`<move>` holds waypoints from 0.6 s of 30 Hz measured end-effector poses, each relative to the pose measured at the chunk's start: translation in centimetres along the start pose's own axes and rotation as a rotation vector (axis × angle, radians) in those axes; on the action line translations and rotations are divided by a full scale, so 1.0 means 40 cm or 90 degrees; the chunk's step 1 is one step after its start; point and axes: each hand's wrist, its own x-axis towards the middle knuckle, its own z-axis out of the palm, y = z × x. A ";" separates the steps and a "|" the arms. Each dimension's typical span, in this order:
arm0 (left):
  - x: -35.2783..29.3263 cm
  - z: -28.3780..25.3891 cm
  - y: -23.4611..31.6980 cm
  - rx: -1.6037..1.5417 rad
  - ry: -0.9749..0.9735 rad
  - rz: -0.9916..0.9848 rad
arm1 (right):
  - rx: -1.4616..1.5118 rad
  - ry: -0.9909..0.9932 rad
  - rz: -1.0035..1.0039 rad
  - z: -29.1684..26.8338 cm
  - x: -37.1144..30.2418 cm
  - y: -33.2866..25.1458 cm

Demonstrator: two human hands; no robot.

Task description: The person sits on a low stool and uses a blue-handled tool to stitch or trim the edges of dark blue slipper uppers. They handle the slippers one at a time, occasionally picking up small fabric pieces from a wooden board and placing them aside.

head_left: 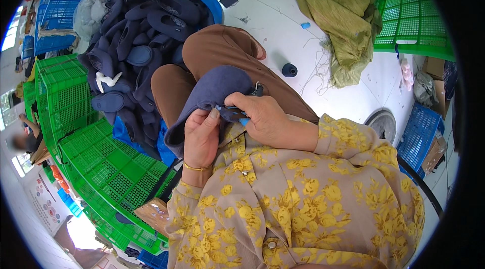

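A navy fabric slipper (pixel 218 83) lies over my lap, its rounded end resting on my thigh. The fingers and thumb of my left hand (pixel 202 132) pinch its edge. Close beside them, my right hand (pixel 263 117) is closed around a small dark tool with a blue handle (pixel 244 121), which looks like thread snips. Its tip is at the slipper's edge by my left thumb; the blades are mostly hidden. A dark item with a metal ring (pixel 258 88) shows just past my right knuckles.
Navy slippers (pixel 139 56) are heaped in blue sheeting (pixel 209 4) beyond my left knee. Green crates (pixel 108 163) stand left. An olive sack (pixel 338 11) hangs over a green crate (pixel 417 21) at far right. A thread spool (pixel 289 70) stands on the floor among loose threads.
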 end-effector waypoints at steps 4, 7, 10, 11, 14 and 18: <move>-0.001 0.013 -0.004 -0.013 0.018 0.004 | 0.011 0.015 0.001 0.003 0.004 -0.004; -0.002 0.009 -0.006 -0.022 0.012 0.011 | 0.022 -0.005 0.029 -0.003 0.003 -0.010; -0.004 -0.008 -0.011 -0.032 -0.004 0.018 | 0.046 -0.059 0.098 -0.028 0.005 -0.031; -0.005 -0.010 -0.013 -0.032 -0.002 0.019 | 0.055 -0.080 0.126 -0.032 0.005 -0.036; -0.006 -0.001 -0.009 -0.005 0.012 0.015 | 0.100 -0.042 0.161 -0.019 -0.005 -0.034; -0.005 -0.006 -0.011 0.032 0.008 0.008 | 0.141 -0.002 0.170 0.002 -0.004 -0.037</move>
